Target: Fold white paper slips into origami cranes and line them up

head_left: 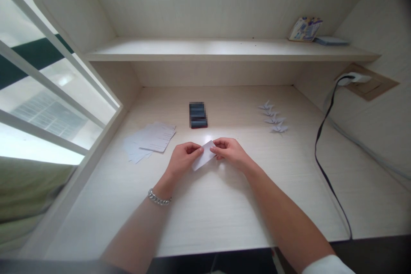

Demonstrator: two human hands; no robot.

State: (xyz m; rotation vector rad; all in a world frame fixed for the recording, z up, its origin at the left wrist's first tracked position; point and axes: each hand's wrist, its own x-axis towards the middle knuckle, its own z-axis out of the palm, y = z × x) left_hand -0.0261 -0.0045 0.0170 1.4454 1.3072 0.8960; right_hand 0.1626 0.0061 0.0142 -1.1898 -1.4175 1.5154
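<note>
A small folded piece of white paper (pixel 203 156) is held just over the middle of the desk, tilted with its lower corner toward me. My left hand (pixel 186 158) pinches its left edge between thumb and fingers; a silver chain bracelet circles that wrist. At the right edge, my right hand (pixel 230 150) grips the paper with thumb on top and fingers curled beneath. Beyond my hands lies a dark phone-like object (pixel 198 114), its surface pixelated. Several white paper cranes (pixel 272 117) stand in a row to the right. Left of my hands spreads a loose pile of paper sheets (pixel 154 137).
A raised shelf (pixel 192 47) runs along the back, carrying a colourful packet (pixel 305 29) and a flat pad-like item (pixel 331 41). From a wall socket (pixel 369 83), a black cable (pixel 318 145) trails across the desk's right side. White rails (pixel 48 79) border the left.
</note>
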